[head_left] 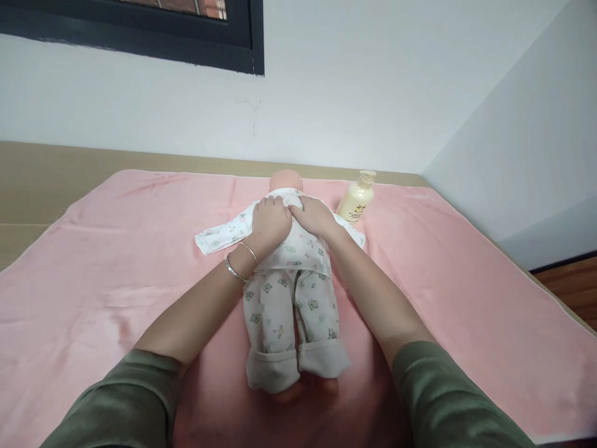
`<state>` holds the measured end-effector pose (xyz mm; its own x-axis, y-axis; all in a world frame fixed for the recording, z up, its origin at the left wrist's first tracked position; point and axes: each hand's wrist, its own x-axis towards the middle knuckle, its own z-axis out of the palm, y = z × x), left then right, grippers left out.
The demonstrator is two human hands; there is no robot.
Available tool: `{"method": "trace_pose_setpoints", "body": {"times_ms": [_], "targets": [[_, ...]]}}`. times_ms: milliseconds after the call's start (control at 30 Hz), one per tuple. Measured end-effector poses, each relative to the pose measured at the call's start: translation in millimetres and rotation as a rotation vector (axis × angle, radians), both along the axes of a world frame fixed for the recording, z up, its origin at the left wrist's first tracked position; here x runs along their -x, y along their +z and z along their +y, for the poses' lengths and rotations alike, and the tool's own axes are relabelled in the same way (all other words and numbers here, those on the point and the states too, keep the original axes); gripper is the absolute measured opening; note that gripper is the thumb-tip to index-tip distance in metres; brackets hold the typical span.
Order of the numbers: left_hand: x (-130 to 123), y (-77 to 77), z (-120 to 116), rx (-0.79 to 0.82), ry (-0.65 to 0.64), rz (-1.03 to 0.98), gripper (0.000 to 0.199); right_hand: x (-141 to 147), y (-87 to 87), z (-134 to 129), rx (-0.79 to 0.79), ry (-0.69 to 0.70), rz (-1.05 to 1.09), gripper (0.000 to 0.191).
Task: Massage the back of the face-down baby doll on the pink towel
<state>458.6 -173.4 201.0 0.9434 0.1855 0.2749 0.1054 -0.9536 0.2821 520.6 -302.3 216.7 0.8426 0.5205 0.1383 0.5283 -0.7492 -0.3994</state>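
Note:
A baby doll (286, 180) in a white printed top (295, 252) and matching trousers (277, 308) lies stretched out in the middle, its head away from me. Its face does not show, and the trouser cuffs are rolled up. Both of my hands rest on the doll's upper body. My left hand (272, 223), with silver bangles at the wrist, lies on the left side, its fingertips partly hidden. My right hand (314, 216) lies flat on the right side, its thumb reaching toward the left hand.
A pump bottle of pale yellow liquid (355, 202) stands beyond the doll's right-hand sleeve. A pink sheet (140, 261) covers the wooden surface (35, 180). Behind it rises a white wall (345, 93) with a dark window frame (254, 37). Another wall closes the right side.

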Motion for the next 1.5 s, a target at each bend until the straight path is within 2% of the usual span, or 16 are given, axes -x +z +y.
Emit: {"method": "trace_pose_setpoints", "body": {"times_ms": [167,333,500,633,800,967,1100,1200,1333,1400,1500], "targets": [[8.0,-1.4,-12.2,-0.054,-0.1,-0.035,0.041,-3.6,-0.9,-3.3,-0.04,0.04,0.022,0.048],[3.3,3.5,-2.4,-0.02,-0.151,-0.032,0.039,0.7,-1.0,1.9,0.04,-0.014,-0.026,0.063],[-6.8,8.9,17.5,0.11,-0.083,0.049,0.043,33.9,12.5,14.7,0.204,-0.056,-0.079,0.053],[-9.0,9.5,23.2,0.18,-0.038,0.088,0.047,49.0,17.4,18.4,0.225,-0.08,-0.068,0.043],[2.0,15.0,9.8,-0.034,-0.027,0.069,0.046,22.8,9.3,12.4,0.115,-0.108,0.008,0.05],[13.2,26.5,-5.6,-0.104,-0.033,0.218,0.035,-1.3,0.2,5.4,0.052,-0.072,0.011,0.054],[7.8,21.3,-0.9,-0.11,-0.076,0.162,0.037,6.4,2.7,7.9,0.1,-0.064,-0.043,0.053],[-1.6,14.6,11.0,-0.025,-0.065,0.096,0.043,25.9,7.7,15.1,0.158,-0.078,-0.059,0.048],[-9.5,11.0,22.0,0.107,-0.049,0.114,0.049,48.3,12.1,23.0,0.19,-0.029,-0.123,0.039],[-9.2,10.2,20.7,0.092,-0.044,0.08,0.049,46.7,12.9,22.3,0.183,-0.013,-0.1,0.037],[-4.0,9.2,10.5,-0.022,-0.022,0.033,0.049,27.0,10.5,15.4,0.134,-0.036,-0.013,0.038]]}}
